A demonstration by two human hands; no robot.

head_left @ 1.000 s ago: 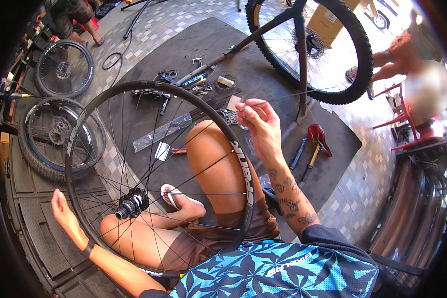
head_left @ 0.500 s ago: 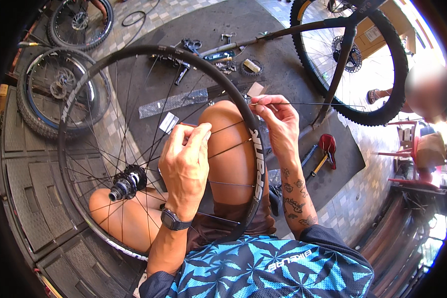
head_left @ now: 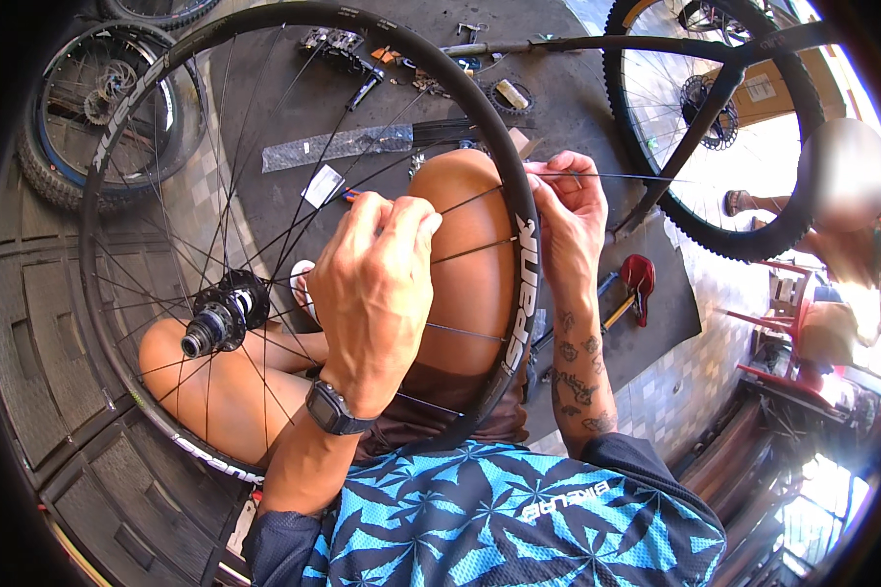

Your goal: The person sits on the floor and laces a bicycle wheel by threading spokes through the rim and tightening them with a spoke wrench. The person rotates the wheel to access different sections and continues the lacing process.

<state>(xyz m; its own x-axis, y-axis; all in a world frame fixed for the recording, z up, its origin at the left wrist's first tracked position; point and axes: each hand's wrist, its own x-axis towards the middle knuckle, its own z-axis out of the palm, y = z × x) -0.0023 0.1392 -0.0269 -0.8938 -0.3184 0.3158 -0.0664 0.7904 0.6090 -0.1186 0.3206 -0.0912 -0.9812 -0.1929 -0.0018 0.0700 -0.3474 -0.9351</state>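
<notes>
A black bicycle wheel rim (head_left: 489, 108), laced with thin dark spokes (head_left: 470, 252), leans across my legs. Its black hub (head_left: 227, 311) sits at the lower left. My left hand (head_left: 377, 284), a watch (head_left: 338, 407) on its wrist, is closed inside the rim, fingertips pinched where a spoke comes out toward the rim. Those fingertips are partly hidden. Just outside the rim, my right hand (head_left: 573, 210) pinches a thin dark rod (head_left: 636, 177) like a loose spoke, which points right. The rod's near end is covered by fingers and rim.
On the dark mat lie a plastic-wrapped strip (head_left: 338, 147), a white card (head_left: 323, 186), a cog (head_left: 511, 95) and a red saddle (head_left: 637, 279). A bike frame (head_left: 719, 103) with a tyred wheel (head_left: 808, 186) stands far right. Another wheel (head_left: 113, 108) rests far left. A person (head_left: 842, 220) is at right.
The wheel appears higher and larger as the view shifts. My right hand stays by the outer side of the rim, its rod more level. My left hand remains pinched inside the wheel.
</notes>
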